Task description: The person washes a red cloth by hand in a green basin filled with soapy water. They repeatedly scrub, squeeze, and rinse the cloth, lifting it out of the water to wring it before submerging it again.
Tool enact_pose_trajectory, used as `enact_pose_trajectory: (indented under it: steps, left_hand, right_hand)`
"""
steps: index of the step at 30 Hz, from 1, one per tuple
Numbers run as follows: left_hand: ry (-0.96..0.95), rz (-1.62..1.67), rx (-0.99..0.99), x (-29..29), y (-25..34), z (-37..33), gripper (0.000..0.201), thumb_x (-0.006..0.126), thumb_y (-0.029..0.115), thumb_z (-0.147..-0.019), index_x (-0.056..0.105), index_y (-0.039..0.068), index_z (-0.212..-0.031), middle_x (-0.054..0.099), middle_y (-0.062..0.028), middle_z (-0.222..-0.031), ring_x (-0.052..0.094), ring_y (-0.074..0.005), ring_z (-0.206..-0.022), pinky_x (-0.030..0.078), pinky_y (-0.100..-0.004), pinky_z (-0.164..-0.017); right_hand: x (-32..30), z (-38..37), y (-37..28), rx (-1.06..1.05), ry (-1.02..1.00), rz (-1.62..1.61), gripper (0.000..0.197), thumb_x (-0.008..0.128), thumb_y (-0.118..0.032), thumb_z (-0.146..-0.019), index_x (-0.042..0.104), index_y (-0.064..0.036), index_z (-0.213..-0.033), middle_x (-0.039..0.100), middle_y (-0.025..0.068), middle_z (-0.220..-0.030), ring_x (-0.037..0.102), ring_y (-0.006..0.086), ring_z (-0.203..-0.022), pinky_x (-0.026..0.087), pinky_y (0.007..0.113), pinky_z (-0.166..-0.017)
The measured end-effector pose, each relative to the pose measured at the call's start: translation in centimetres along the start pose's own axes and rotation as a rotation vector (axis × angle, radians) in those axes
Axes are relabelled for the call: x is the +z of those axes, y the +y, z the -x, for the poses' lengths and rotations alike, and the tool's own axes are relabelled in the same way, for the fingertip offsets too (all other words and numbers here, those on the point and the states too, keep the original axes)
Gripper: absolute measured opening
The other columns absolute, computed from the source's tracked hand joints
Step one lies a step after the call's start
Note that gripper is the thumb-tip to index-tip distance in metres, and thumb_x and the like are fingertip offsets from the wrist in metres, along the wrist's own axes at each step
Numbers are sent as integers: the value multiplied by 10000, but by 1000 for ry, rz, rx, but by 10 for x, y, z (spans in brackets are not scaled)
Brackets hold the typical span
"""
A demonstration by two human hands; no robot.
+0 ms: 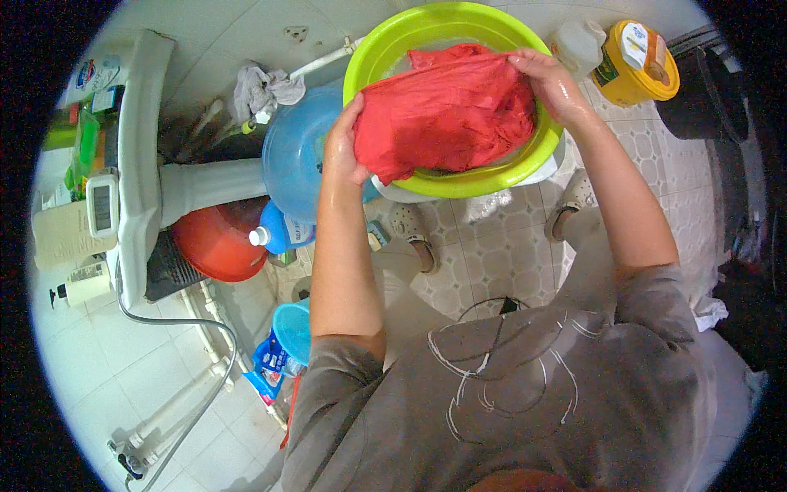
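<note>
A wet red cloth (447, 111), perhaps a garment, is stretched between my two hands over a lime-green basin (492, 182). My left hand (346, 143) grips its left edge, thumb on top. At the far right corner my right hand (551, 82) pinches the cloth's upper edge. Darker, soaked patches show along the lower left of the fabric. More red cloth hangs down into the basin behind it, where some water shows near the back rim. The basin rests on a white support that is mostly hidden under it.
Left of the basin stand a translucent blue tub (287, 135), a red basin (217, 242), a blue bottle (283, 230) and a white pedestal sink (139, 164). A yellow bucket (623, 78) and a translucent jug (576, 45) are at the far right. Tiled floor (484, 262) lies between my feet.
</note>
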State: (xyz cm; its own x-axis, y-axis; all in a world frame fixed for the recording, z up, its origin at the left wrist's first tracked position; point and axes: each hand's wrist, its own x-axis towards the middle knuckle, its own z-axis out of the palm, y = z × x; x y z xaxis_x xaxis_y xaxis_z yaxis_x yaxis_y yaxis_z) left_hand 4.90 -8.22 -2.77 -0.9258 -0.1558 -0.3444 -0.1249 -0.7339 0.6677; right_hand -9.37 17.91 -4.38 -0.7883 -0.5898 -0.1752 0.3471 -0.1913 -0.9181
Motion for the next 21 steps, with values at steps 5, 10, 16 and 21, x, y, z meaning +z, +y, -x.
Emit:
enact_pose_trajectory:
  steps: [5, 10, 16, 21]
  left_hand:
    - [-52, -63, 87, 0, 3, 1, 332, 473, 203, -850, 469, -25, -1092, 538, -144, -1070, 541, -228, -960, 438, -343, -829]
    - [-110, 21, 125, -3, 11, -1, 347, 461, 206, -855, 454, -34, -1105, 528, -152, -1090, 533, -228, -979, 425, -343, -847]
    - [-98, 40, 131, -1, 8, 0, 358, 464, 217, -851, 452, -29, -1111, 518, -154, -1107, 523, -239, -997, 407, -353, -872]
    - [-69, -1, 93, 1, 6, 0, 353, 472, 225, -845, 465, -15, -1104, 518, -150, -1112, 522, -255, -998, 401, -374, -881]
  right_hand:
    - [28, -14, -36, -189, 0, -33, 300, 504, -214, -820, 500, -3, -1033, 531, 75, -1013, 488, 155, -959, 353, 282, -880]
    - [27, -38, -51, -237, 148, 258, 315, 532, -203, -783, 526, 4, -1020, 525, 68, -1010, 481, 155, -971, 336, 267, -892]
    - [17, -47, -54, -65, 71, 366, 205, 522, -197, -787, 566, -30, -898, 543, 37, -888, 493, 124, -852, 368, 249, -809]
    - [-2, -49, -55, 39, -58, 655, 231, 535, -256, -798, 576, -35, -846, 553, 3, -753, 511, 112, -704, 401, 235, -692]
